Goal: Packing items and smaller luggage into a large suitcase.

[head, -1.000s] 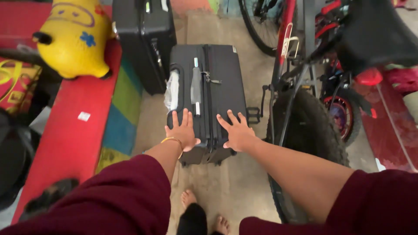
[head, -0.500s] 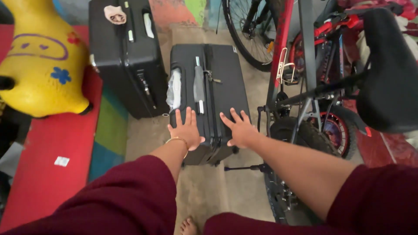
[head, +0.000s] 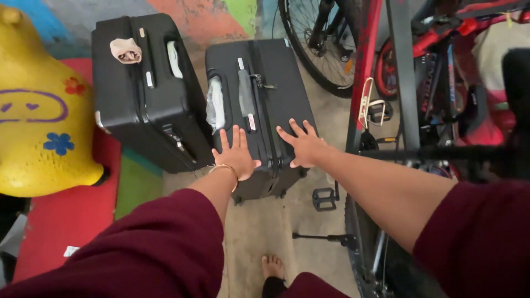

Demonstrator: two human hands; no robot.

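Yellow toy [head: 38, 121] cut off at the left edge. Bicycle [head: 397, 83] cropped top, right and bottom; saddle blurred. Suitcase [head: 259, 105] base hidden below its top. Foot [head: 271, 267] partly hidden behind a maroon sleeve [head: 132, 254].

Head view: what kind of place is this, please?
Probably a home storage corner or garage. Two black suitcases stand on a bare concrete floor, bicycles are parked beside them, and a yellow ride-on toy sits left.
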